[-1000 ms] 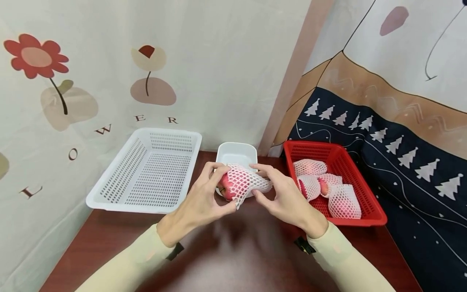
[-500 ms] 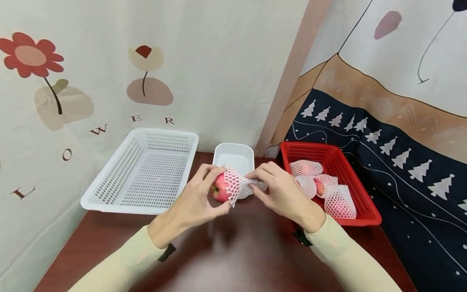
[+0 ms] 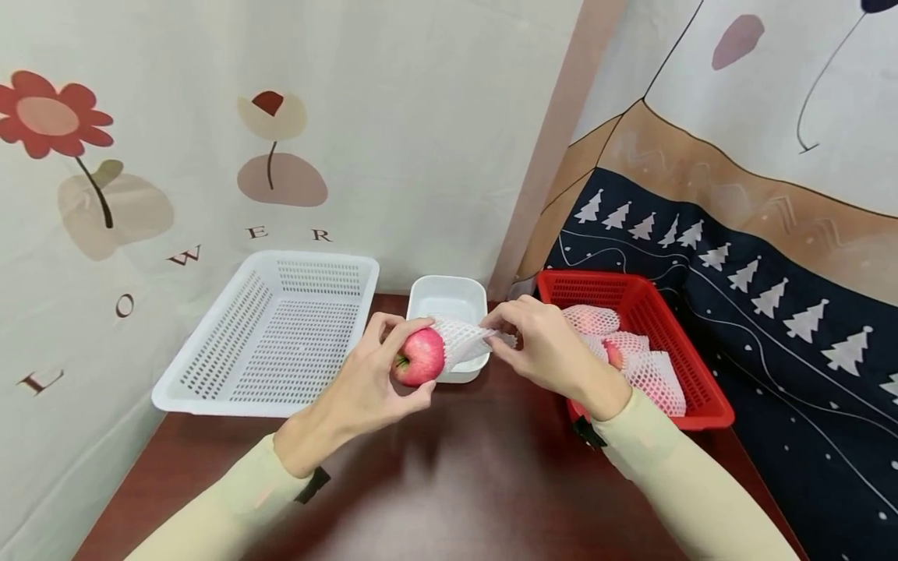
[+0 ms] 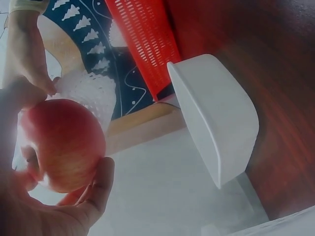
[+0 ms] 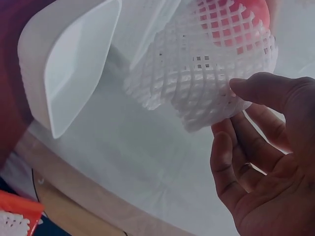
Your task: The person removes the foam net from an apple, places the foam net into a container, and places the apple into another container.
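Foam net (image 3: pixel 461 340) now sits farther off the apple (image 3: pixel 424 358) than before — we hold the fruit up near the white tub (image 3: pixel 447 279), left hand (image 3: pixel 368 378) curled round it, right hand (image 3: pixel 550 351) pinching the net; unwrapping looks nearly complete.

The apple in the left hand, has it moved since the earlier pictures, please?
Yes: in the head view, the apple has shifted slightly left relative to the small white tub.
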Motion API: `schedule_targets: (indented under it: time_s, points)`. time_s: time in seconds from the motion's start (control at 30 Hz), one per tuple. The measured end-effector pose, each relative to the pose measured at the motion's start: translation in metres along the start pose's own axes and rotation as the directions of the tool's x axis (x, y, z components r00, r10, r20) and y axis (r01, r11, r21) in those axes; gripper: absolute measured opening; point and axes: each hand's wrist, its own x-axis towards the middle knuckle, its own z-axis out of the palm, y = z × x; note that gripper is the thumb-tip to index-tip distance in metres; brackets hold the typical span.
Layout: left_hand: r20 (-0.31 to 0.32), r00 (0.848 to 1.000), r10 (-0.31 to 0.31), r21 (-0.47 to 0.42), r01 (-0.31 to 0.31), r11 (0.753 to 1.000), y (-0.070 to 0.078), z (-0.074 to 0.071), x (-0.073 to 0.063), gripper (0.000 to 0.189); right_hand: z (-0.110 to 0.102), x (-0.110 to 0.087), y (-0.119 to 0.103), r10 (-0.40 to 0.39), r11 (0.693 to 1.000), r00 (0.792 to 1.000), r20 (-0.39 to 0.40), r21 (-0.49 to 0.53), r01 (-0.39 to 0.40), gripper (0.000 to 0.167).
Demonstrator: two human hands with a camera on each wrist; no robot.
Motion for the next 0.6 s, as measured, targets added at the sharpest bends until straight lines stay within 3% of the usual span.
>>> schedule_targets:
  time_s: [0.17,0.6]
  points:
    - [0.021,0.999,-0.038,0.027,0.037,0.999,-0.002,-0.002,-0.003,0.083,-0.004,0.009,0.004,0.029,1.0,0.999,0.036,-0.004,-0.029,0.018]
    - [0.034,0.994,-0.105,0.075,0.102,0.992,-0.006,-0.009,-0.005,0.084,0.0,0.041,0.028,0.078,0.997,0.996,0.041,0.001,-0.078,0.009]
